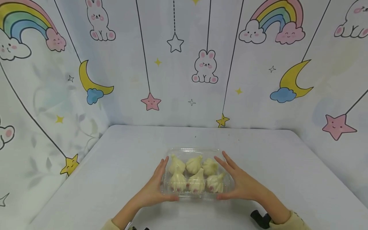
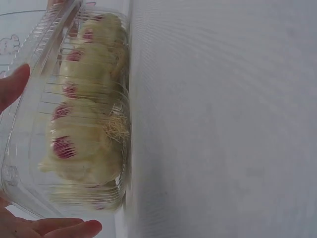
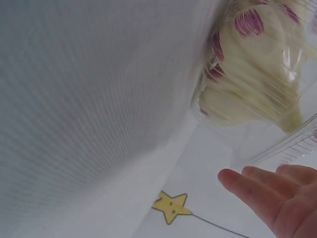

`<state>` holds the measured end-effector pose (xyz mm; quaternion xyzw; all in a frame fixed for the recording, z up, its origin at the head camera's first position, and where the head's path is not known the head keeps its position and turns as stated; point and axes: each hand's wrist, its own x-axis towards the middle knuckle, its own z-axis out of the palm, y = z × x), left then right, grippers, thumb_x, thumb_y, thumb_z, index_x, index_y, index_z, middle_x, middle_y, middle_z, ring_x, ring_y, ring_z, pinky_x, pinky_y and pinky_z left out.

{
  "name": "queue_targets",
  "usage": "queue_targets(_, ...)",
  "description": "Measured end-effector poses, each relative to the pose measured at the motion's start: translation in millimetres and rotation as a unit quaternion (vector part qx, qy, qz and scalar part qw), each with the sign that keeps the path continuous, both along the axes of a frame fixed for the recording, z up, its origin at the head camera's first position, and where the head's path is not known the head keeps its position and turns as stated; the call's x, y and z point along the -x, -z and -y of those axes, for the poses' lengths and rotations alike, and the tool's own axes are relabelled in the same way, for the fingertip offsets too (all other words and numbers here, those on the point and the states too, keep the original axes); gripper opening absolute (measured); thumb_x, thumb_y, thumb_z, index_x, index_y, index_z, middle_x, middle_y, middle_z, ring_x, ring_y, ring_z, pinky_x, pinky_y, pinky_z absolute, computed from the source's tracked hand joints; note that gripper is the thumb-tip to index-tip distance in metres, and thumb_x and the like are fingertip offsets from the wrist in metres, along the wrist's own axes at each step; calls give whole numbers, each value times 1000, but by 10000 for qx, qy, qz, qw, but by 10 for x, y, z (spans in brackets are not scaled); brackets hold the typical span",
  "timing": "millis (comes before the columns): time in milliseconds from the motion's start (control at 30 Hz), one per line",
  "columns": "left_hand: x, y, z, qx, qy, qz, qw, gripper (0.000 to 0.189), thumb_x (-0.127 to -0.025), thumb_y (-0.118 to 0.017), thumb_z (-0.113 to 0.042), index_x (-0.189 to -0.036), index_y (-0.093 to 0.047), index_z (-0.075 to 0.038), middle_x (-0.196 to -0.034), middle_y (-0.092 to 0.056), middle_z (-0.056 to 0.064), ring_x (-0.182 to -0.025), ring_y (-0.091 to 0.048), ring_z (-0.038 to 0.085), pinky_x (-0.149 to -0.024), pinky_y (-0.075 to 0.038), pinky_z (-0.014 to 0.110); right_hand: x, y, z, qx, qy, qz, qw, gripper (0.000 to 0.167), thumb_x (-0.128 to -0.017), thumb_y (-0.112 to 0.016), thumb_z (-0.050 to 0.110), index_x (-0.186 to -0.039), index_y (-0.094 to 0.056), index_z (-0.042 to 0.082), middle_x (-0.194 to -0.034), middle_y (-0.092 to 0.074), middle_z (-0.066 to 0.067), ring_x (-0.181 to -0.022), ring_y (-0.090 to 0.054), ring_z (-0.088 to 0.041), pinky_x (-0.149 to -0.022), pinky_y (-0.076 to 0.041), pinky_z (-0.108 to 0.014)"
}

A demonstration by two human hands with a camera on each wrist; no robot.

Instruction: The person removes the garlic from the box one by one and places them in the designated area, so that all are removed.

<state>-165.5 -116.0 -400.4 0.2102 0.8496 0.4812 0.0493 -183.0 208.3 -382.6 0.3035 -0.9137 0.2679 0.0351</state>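
Note:
A clear plastic clamshell box [image 1: 196, 194] lies lidded on the white table, with several garlic bulbs [image 1: 196, 181] inside in two rows. Purple streaks and dry roots mark the bulbs [image 2: 79, 139] in the left wrist view. My left hand [image 1: 153, 188] is at the box's left side, fingers extended along it and thumb near the front edge. Around the right side is my right hand [image 1: 244, 183], fingers spread and straight. The right wrist view has its fingers [image 3: 262, 191] just off the box. Whether the left hand touches the plastic, I cannot tell.
The white table [image 1: 115, 172] spreads around the box. Behind and beside it hangs a pale cloth [image 1: 126, 70] printed with rainbows, moons, stars and rabbits. A black strap piece [image 1: 261, 219] shows by the right wrist.

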Motion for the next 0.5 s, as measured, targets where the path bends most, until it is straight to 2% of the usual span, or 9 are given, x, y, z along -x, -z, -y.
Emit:
queue_targets(167,34,-1,-11,79,81,-120,9999,120,-66,-83,-32,-147,5,-29,-151,7,18,-135,-7,43,-93,-37,56,6,2,-16,-43,-23,-45,10000,110,-61,-74,61,-147,-15,28,-153,2,-5,-125,-33,-44,-83,-41,-62)
queue_targets(300,51,-19,1,86,281,-199,9994,116,-70,-80,-31,-147,6,-27,-151,7,18,-134,-7,44,-92,-36,58,6,-11,-21,-154,-3,-174,9997,108,-62,-73,61,-147,-16,26,-153,0,-8,-123,-37,-43,-83,-42,-59)
queue_targets(500,83,-11,41,-51,358,-133,9993,108,-76,-76,-25,-148,5,-21,-150,8,20,-130,-17,48,-92,-36,58,9,-32,14,-330,100,-354,9988,94,-69,-66,64,-146,-24,27,-152,-6,-13,-119,-43,-41,-83,-44,-57)
